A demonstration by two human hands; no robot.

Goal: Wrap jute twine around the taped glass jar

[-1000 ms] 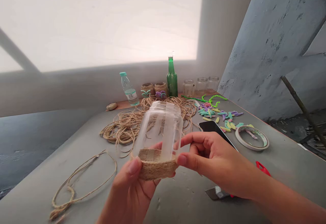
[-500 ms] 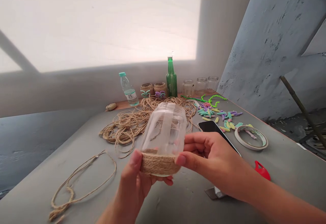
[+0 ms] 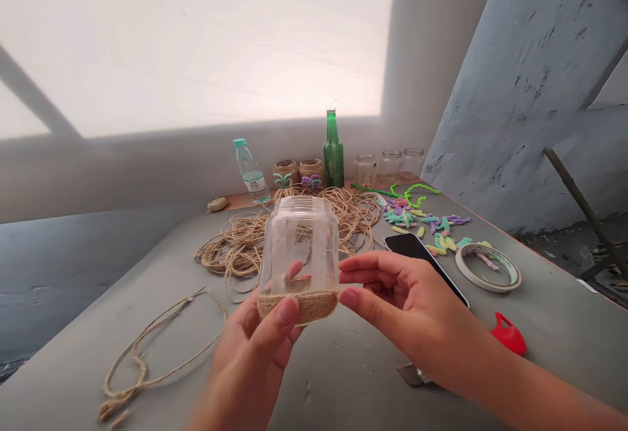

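Note:
A clear glass jar [image 3: 321, 238] is held upright in front of me, its lower part wound with a band of jute twine [image 3: 314, 305]. Pale strips of tape run up its side. My left hand [image 3: 265, 333] grips the jar by its base, thumb on the twine band and fingers behind it. At the jar's right edge, my right hand [image 3: 392, 300] is closed in a pinch beside the band, on the twine that leads off it. Behind the jar lies a loose heap of twine [image 3: 230, 248], and a separate loop of twine [image 3: 142, 359] rests at left.
At right are a black phone [image 3: 426, 261], a roll of tape [image 3: 461, 271], a red-handled tool [image 3: 510, 336] and short coloured fuzzy pieces [image 3: 446, 241]. A water bottle [image 3: 252, 179], green bottle [image 3: 333, 156], two twine-wrapped jars [image 3: 311, 172] and clear jars [image 3: 366, 171] line the back.
The jar has turned in my hands, tilting right and then coming back upright and leftward. My left thumb has shifted across onto the front of the band. My right hand stays at its right edge.

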